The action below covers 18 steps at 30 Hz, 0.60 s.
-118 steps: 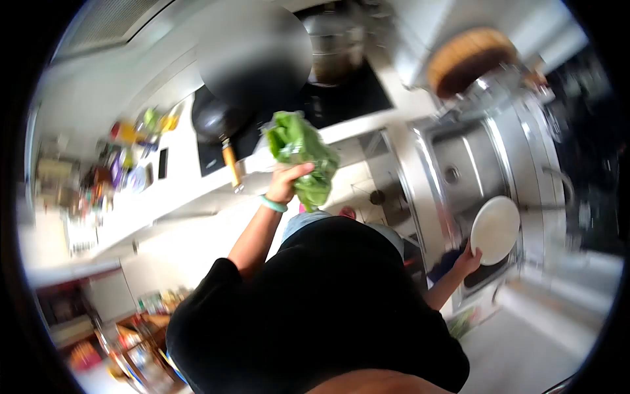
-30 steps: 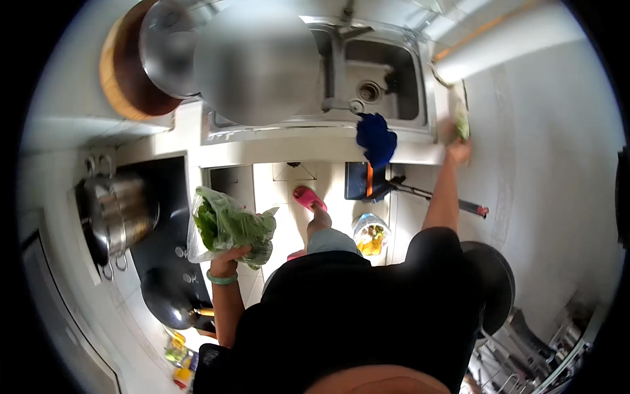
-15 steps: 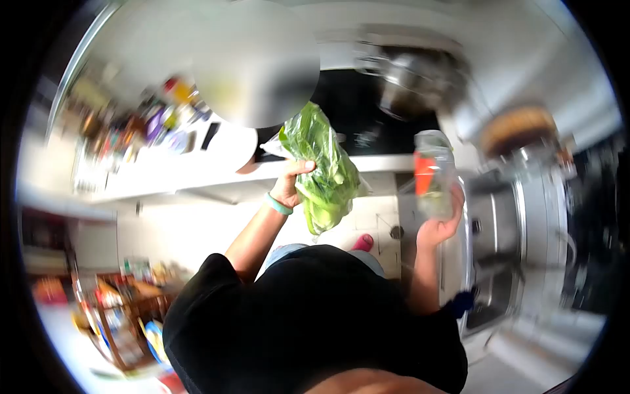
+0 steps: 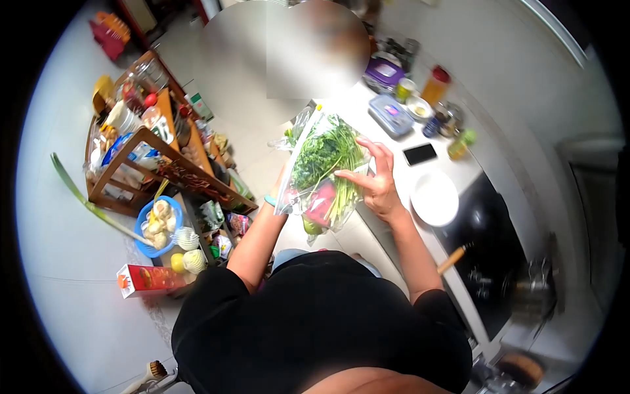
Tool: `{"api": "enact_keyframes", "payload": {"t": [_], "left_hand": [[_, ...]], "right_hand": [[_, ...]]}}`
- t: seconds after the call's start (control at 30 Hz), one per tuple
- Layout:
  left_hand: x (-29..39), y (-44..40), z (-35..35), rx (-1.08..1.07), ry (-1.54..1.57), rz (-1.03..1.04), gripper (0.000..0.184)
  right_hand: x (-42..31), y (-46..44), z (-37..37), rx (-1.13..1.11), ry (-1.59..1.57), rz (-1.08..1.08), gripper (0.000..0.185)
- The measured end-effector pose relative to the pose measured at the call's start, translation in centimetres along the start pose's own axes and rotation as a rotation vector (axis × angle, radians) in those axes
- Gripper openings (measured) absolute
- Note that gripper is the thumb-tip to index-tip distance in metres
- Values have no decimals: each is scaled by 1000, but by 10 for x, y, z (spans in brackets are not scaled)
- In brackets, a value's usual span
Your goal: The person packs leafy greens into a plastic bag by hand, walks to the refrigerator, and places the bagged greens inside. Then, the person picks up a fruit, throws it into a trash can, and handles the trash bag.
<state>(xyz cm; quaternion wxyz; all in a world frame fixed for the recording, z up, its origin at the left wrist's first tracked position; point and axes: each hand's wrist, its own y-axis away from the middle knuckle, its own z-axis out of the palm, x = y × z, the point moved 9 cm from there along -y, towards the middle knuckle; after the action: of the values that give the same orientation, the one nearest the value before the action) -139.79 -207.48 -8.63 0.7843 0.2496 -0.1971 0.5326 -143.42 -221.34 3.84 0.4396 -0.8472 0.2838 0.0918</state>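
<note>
A clear zip bag (image 4: 325,161) of leafy herbs, with a red patch low on it, is held up in front of my body. My left hand (image 4: 285,178) is mostly hidden behind it; the green bangle shows at the wrist. Bits of another clear bag with greens (image 4: 313,226) stick out behind and below. At the zip bag's right edge my right hand (image 4: 379,182) has its fingers spread, the index finger and thumb against or just over the plastic. A white plate (image 4: 434,198) lies on the counter to the right.
A phone (image 4: 420,154), a lidded container (image 4: 390,116) and several jars stand along the counter (image 4: 459,176). The black stove (image 4: 482,262) with a wooden-handled pan is at right. Left are a wooden rack (image 4: 134,154), a blue basket (image 4: 157,223) and a red carton (image 4: 151,279).
The view has swung from the sink and stove toward the rack. The zip bag, blurred in my right hand half a second ago, is now in front of the greens in my left hand; my right fingers have spread.
</note>
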Motion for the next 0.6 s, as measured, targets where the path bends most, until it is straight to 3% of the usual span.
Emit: {"api": "enact_keyframes", "payload": {"t": [0.07, 0.1, 0.17, 0.27, 0.3, 0.43, 0.6], "left_hand": [[31, -6, -27, 75, 61, 69, 38], [44, -9, -43, 118, 66, 91, 38], [57, -25, -79, 140, 143, 71, 36], [82, -60, -111, 203, 216, 133, 27], [94, -73, -123, 267, 169, 159, 25], [166, -119, -155, 452, -59, 398, 32], [256, -175, -196, 455, -21, 394, 38]], "right_hand": [[31, -25, 54, -212, -438, 136, 37], [40, -38, 72, -233, -456, 127, 37], [64, -56, 97, -210, -810, 207, 35], [105, -81, 154, -244, -601, 368, 62], [118, -93, 173, -343, -459, 331, 79], [154, -151, 249, -459, -469, 283, 92], [197, -258, 319, -484, -423, 68, 94]]}}
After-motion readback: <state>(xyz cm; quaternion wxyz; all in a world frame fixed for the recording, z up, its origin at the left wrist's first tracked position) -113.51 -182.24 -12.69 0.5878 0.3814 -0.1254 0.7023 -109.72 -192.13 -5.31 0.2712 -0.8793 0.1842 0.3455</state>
